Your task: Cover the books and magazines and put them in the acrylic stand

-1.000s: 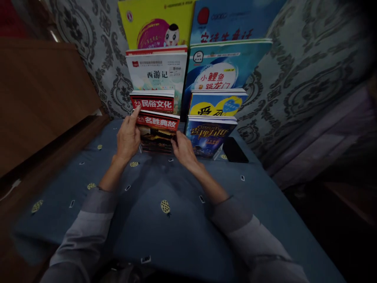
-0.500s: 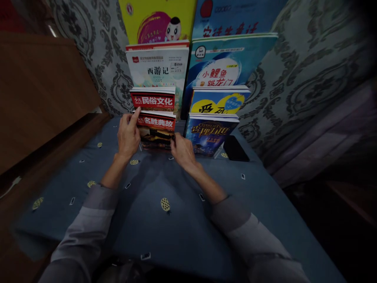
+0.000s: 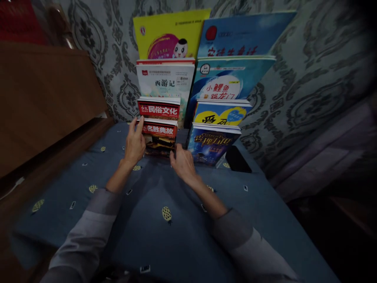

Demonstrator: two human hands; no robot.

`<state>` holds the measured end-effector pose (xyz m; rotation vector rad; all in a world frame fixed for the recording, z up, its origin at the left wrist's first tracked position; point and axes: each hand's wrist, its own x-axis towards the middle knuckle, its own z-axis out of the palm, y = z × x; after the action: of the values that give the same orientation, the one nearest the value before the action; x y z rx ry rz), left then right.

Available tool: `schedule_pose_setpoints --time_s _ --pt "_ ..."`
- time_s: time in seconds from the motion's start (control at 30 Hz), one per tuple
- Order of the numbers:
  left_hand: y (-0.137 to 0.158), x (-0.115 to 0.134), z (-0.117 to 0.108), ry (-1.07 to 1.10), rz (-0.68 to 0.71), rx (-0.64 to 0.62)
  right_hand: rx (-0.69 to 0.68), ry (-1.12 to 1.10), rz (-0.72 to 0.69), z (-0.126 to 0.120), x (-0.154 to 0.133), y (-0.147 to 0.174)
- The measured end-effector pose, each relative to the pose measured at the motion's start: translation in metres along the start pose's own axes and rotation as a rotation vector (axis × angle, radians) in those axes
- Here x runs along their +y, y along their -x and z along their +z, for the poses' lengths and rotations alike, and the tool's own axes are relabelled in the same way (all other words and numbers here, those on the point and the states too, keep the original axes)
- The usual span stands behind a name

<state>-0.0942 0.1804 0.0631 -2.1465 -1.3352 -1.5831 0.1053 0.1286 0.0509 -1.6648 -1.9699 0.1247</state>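
The front book (image 3: pixel 160 141), with a red title band and a dark picture, stands upright at the front of the left row. My left hand (image 3: pixel 134 143) is at its left edge, index finger raised against the upper corner. Low on the right edge, my right hand (image 3: pixel 183 162) has its thumb and curled fingers around the book's side; the fingertips are partly hidden. Directly behind stands another red-banded book (image 3: pixel 161 110). Farther back in this row are a white book (image 3: pixel 165 80) and a tall yellow-green book (image 3: pixel 171 29).
To the right stand a dark blue book (image 3: pixel 210 145), a blue-and-yellow book (image 3: pixel 218 112), a teal book (image 3: pixel 232 76) and a tall blue book (image 3: pixel 244 35). A black flat object (image 3: pixel 238 159) lies beside them on the blue cloth (image 3: pixel 165 243). A brown wooden panel (image 3: pixel 47 102) rises at left.
The view has tilted up, so the tops of the rear books now show. Both hands stay at the front book's sides; that book has shifted slightly left against the one behind it.
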Motion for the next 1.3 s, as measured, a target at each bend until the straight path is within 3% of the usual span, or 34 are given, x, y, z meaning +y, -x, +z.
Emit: schedule_pose_setpoints --time_s 0.2,0.53,0.77,1.0,1.13,1.3 --pt "0.002 -0.002 0.006 0.063 -0.028 0.007 0.049 0.0 -0.028 0.009 0.001 0.002" --pt "0.002 0.005 0.003 0.1 -0.05 -0.022 -0.039 -0.038 0.056 0.004 -0.002 0.004" --pt "0.0 0.002 0.003 0.113 -0.062 -0.031 0.252 -0.455 -0.034 0.018 0.0 -0.016" --pt "-0.002 -0.001 0.002 0.039 -0.038 -0.084 0.198 -0.778 -0.018 0.017 0.007 -0.033" --pt "-0.003 0.001 0.001 0.017 -0.032 -0.084 0.177 -0.69 0.021 0.007 0.002 -0.028" --pt "0.003 0.001 0.003 0.068 -0.019 -0.066 0.081 -0.39 0.1 -0.008 -0.016 -0.014"
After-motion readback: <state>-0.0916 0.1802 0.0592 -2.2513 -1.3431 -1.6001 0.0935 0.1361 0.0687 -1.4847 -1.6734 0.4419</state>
